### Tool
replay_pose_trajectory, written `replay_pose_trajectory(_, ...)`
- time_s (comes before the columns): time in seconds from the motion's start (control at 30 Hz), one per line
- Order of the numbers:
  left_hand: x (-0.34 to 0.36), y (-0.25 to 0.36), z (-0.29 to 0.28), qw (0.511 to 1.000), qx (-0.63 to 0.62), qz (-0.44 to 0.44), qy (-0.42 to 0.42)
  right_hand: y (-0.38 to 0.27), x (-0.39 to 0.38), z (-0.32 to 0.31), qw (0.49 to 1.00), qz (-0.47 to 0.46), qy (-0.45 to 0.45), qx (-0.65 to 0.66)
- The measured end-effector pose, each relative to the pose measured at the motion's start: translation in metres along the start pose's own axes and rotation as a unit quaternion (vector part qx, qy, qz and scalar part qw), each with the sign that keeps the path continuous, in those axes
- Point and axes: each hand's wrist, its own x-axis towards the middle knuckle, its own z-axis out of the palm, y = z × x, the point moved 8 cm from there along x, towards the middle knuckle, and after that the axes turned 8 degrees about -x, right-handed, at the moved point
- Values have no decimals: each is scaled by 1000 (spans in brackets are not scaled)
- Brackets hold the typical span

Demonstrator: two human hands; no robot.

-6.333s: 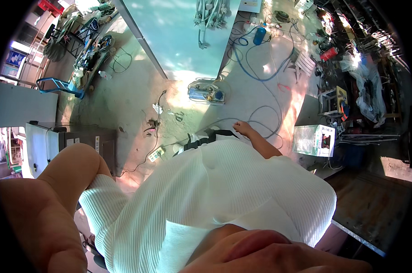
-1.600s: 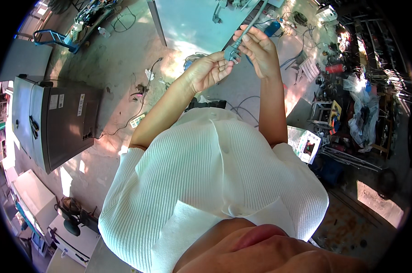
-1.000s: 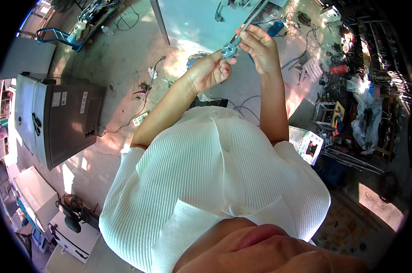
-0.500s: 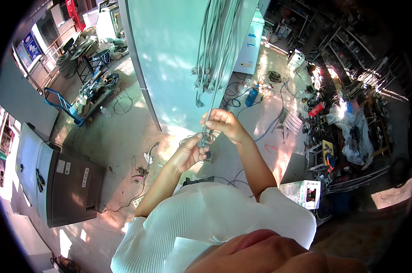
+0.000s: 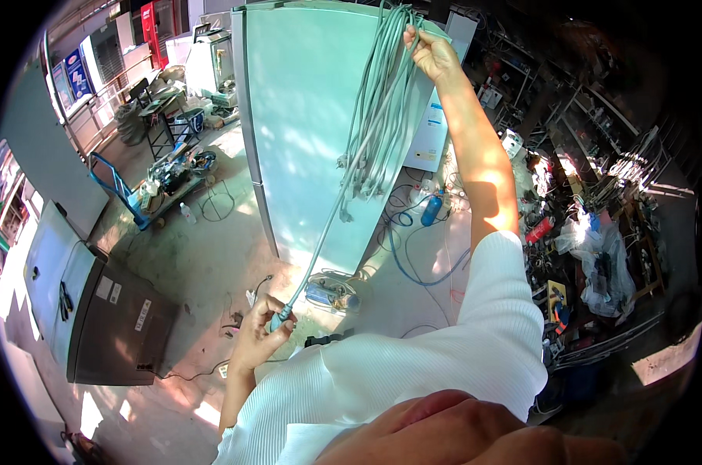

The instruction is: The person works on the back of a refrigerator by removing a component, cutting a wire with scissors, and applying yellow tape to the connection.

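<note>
1. The grey plug is held low in front of the body by the left hand, its grip clamped around it.
2. The right hand is raised to the top of the hanging cord bundle; its grip is closed on cord there, though which strand is pinched cannot be told.
3. The cord is drawn nearly straight, slanting from plug to bundle. Light, even tension seems best, with the plug's neck spared any tug.
4. The tall refrigerator is overhung by the bundle; strands should be kept from snagging on its top edge.
5. Room for leftward movement is offered between the refrigerator and the dark grey appliance; the blue machine should be avoided underfoot.
</note>
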Motion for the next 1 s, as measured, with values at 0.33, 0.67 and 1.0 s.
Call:
replay_pose_trajectory(0.33,-160,36,-139,945,-40,62,318,-171,169,-80,977,-164,20,133)
replay_pose_trajectory(0.67,-375,-18,-275,745,-246,214,581,-235,138,-168,969,-17,63,240)
replay_pose_trajectory(1.0,-447,-86,-348,564,-234,185,770,-176,33,-142,988,27,103,109)
